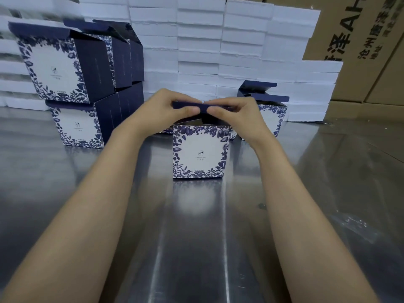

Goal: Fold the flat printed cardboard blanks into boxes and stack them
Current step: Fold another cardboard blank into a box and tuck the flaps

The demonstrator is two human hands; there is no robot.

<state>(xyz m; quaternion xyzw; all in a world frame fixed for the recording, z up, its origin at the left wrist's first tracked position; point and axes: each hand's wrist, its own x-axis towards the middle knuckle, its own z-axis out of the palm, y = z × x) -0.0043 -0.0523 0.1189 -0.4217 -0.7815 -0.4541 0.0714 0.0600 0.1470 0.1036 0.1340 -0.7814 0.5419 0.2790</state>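
Box in work (200, 152): stands upright at the centre of the steel surface (196, 237), floral face toward the person, top not yet closed.
Top flap (204, 115): navy, held level above the opening; judged to be mid-crease before tucking in.
Left hand (166, 108): fingers (192, 110) curled, pinching the flap's left part.
Right hand (238, 114): pinches the right part likewise, thumbs almost meeting; the paired grip is judged to keep the fold straight.
Finished stack (65, 84): left rear, two tiers, lids up; three boxes counted in the upper tier, the lower tier not countable past its front box.
Further box (273, 114): at least one, lid raised, partly behind the right hand.
Foam slabs (196, 51): white, walled up behind; too many to count.
Brown cartons (360, 40): two visible, far right.
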